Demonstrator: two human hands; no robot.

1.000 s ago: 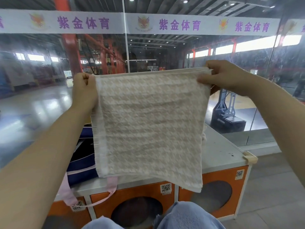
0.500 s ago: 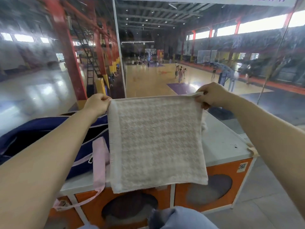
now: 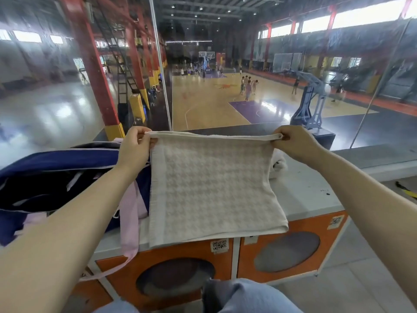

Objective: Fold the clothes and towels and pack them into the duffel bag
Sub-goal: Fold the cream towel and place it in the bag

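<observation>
A beige houndstooth towel (image 3: 212,188), folded double, hangs spread between my hands over the grey cabinet top (image 3: 306,195). My left hand (image 3: 134,147) pinches its upper left corner. Its upper right corner is pinched by my right hand (image 3: 293,145). The towel's lower edge reaches past the cabinet's front edge. To the left stands the navy duffel bag (image 3: 56,175), open, with pink straps (image 3: 129,222) hanging over the front. A white cloth (image 3: 278,166) peeks out behind the towel's right side.
The cabinet has orange fronts (image 3: 291,247) with round dark windows and QR stickers. A glass wall (image 3: 225,75) rises right behind the cabinet, with a basketball court and people far below. My knees in blue jeans (image 3: 243,297) sit at the bottom.
Both hands have lowered the towel from face height toward the cabinet top. Its lower part now drapes onto the surface instead of hanging free.
</observation>
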